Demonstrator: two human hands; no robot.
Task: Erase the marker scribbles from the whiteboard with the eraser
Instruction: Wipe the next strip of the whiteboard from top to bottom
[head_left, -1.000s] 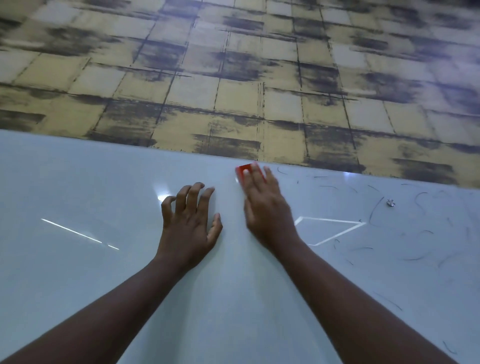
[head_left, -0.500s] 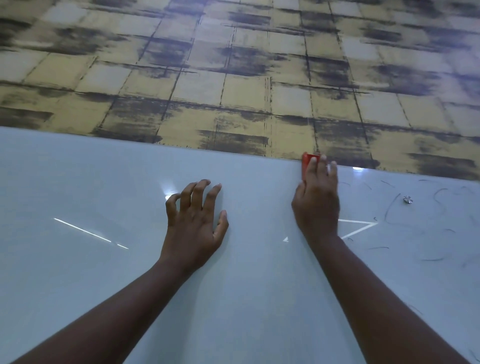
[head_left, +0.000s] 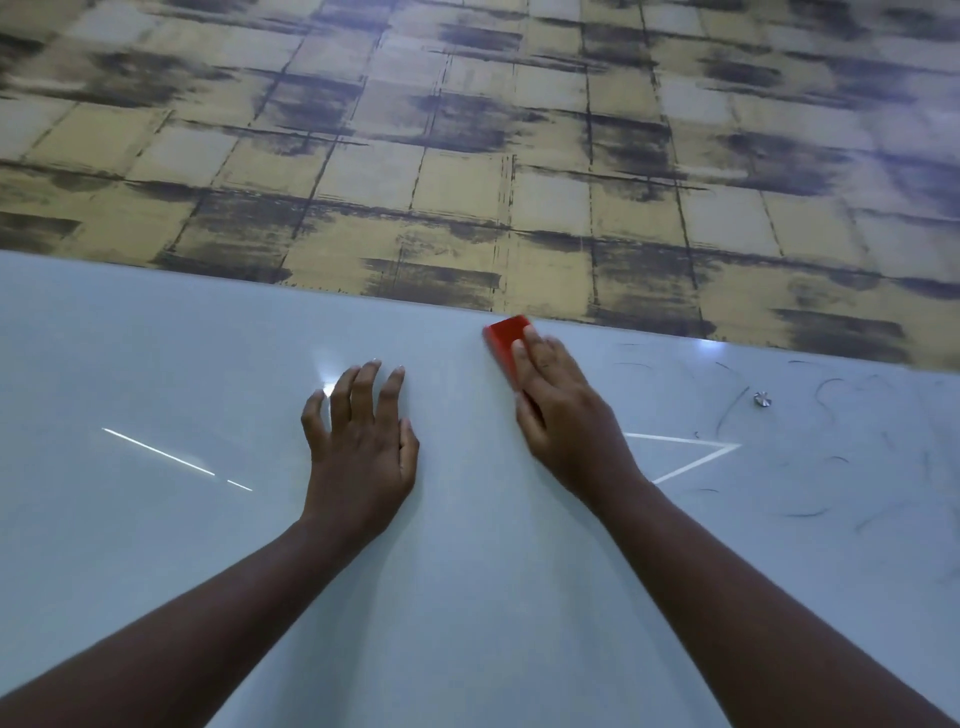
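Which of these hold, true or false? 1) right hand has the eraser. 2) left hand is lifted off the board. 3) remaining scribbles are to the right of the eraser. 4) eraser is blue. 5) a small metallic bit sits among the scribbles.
1) True: the right hand presses the eraser onto the whiteboard.
2) False: the left hand rests flat on the board, fingers spread.
3) True: the scribbles lie to the right of it.
4) False: it is red.
5) True: a small metallic object lies there; what it is cannot be told.
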